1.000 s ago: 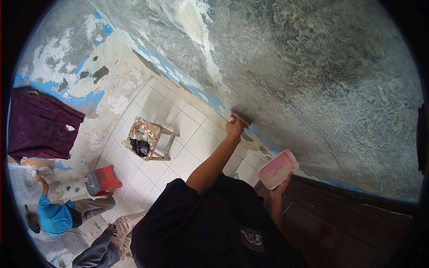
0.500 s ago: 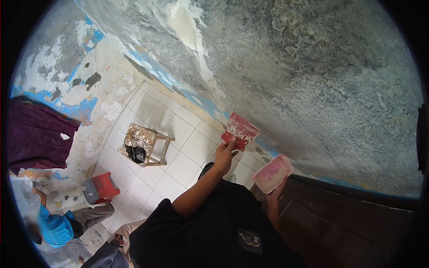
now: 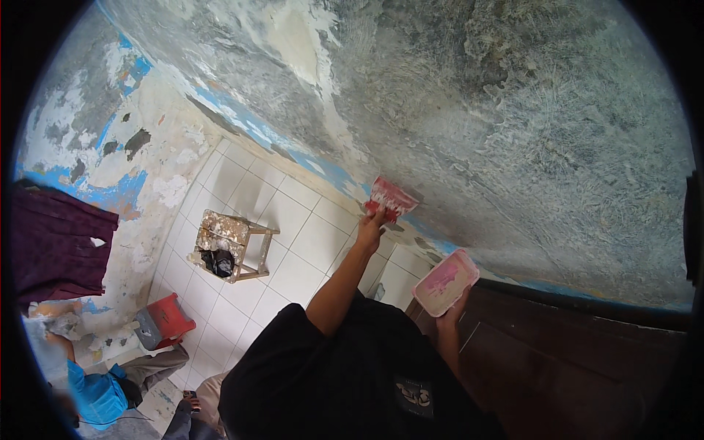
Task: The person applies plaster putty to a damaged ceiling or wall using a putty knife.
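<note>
My left hand (image 3: 371, 229) is closed on the handle end of a wide red putty knife (image 3: 394, 196), its blade smeared with whitish putty. The blade is up by the grey patched wall (image 3: 469, 161); I cannot tell whether it touches. Lower and to the right, my right hand (image 3: 453, 314) grips a shallow pink rectangular tray (image 3: 446, 282) from below and along its edge. Pale putty and pink smears cover the tray's inside. Part of the right hand's fingers is hidden beneath the tray.
A paint-spattered wooden stool (image 3: 224, 238) with a black plastic bag (image 3: 218, 262) stands on white floor tiles (image 3: 293, 220). Further left are a red and grey step stool (image 3: 167, 320), a hanging maroon cloth (image 3: 62, 242) and a person in blue (image 3: 99, 392). A dark brown door-like panel (image 3: 557, 359) lies lower right.
My left hand has moved slightly up with the putty knife, its arm stretching further toward the wall. The tray has barely shifted. The view has tilted a little.
</note>
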A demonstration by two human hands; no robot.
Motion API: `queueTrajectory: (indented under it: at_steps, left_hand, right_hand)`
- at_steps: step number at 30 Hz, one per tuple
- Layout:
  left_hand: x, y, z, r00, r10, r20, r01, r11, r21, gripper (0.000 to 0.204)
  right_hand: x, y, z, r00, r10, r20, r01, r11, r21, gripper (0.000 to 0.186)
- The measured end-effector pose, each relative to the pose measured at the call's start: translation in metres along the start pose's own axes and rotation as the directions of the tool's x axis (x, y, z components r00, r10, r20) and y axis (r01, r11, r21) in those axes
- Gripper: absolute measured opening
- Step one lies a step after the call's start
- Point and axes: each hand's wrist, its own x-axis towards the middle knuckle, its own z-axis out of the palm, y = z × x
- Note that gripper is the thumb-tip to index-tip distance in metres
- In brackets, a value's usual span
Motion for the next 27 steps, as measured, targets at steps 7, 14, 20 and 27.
queueTrajectory:
  at_steps: [7, 14, 20, 27]
  left_hand:
    - [-0.041, -0.025, -0.068, 0.988, -0.060, -0.144, 0.073, 0.994, 0.084, 0.036]
    - [-0.004, 0.013, -0.004, 0.955, 0.070, -0.289, -0.063, 0.997, 0.035, 0.020]
    - [-0.011, 0.042, 0.075, 0.929, 0.140, -0.343, -0.133, 0.990, 0.046, 0.031]
    - [-0.109, 0.082, 0.183, 0.795, 0.505, -0.336, -0.451, 0.862, 0.230, 0.042]
  right_hand:
    - [-0.008, 0.018, 0.004, 1.000, 0.009, -0.017, -0.009, 1.000, 0.008, 0.067]
    - [-0.007, 0.030, 0.001, 0.995, 0.054, 0.084, -0.058, 0.997, 0.053, 0.066]
    - [-0.017, 0.019, 0.012, 0.996, 0.088, 0.028, -0.090, 0.995, 0.046, 0.068]
    - [-0.010, 0.021, -0.034, 0.995, 0.061, 0.077, -0.067, 0.994, 0.086, 0.070]
